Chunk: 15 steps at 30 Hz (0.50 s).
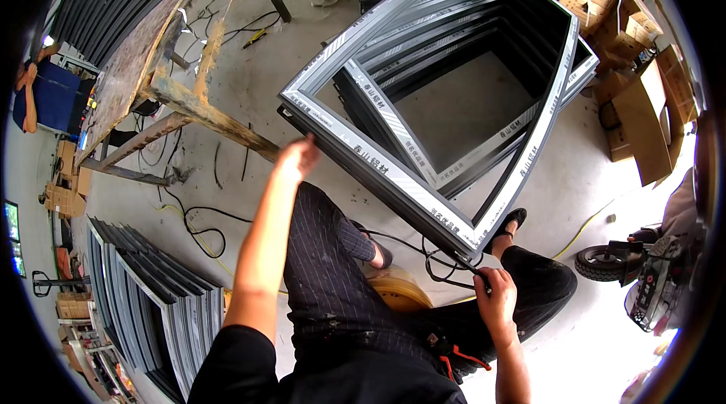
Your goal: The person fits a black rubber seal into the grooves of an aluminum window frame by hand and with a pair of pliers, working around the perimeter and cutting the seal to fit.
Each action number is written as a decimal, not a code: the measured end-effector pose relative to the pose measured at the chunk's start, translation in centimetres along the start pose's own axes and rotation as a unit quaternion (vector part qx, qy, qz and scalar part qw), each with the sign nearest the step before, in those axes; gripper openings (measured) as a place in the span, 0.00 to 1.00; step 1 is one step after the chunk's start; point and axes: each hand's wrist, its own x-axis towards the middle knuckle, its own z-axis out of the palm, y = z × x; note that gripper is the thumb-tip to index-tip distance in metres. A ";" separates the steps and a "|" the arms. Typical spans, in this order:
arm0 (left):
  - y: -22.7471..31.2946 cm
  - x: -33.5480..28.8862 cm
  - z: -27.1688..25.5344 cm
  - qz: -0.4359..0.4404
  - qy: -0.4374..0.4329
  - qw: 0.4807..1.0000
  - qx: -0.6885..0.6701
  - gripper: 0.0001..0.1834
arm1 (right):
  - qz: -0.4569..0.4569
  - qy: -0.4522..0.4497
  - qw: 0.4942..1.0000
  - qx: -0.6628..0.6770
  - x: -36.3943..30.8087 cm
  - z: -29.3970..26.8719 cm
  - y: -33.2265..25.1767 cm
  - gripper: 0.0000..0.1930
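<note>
A stack of grey metal frames [476, 234] with printed protective film stands in front of me, set at differing angles. The top frame's near side runs from upper left to lower right. By its left corner is my left hand [300, 156], fingers closed against the dark outer edge; what they hold, if anything, is hidden. My right hand [497, 297] is closed around a thin black strip [473, 269] just below the near right corner. Loops of thin black strip or cord [432, 272] hang under that corner. Red-handled pliers [465, 359] rest by my lap.
Left of me stands a worn workbench [178, 99] carrying dark profiles. More frames [170, 321] are stacked at lower left. Cables [204, 211] trail over the floor. Cardboard boxes [643, 120] and a small wheeled vehicle [605, 260] are at right. Another person's arm [29, 102] shows far left.
</note>
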 end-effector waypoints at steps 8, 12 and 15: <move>-6.4 -7.7 8.9 0.016 0.075 0.997 0.025 0.23 | -0.104 0.043 0.983 -0.147 7.7 -5.7 -0.4 0.11; -12.3 -13.1 14.0 -0.042 0.088 0.990 -0.099 0.19 | -0.305 0.073 0.932 -0.180 19.4 -7.7 -1.7 0.12; -11.9 -12.6 16.0 -0.024 0.133 0.982 -0.129 0.15 | -0.367 -0.086 0.909 -0.177 24.9 -7.8 2.1 0.17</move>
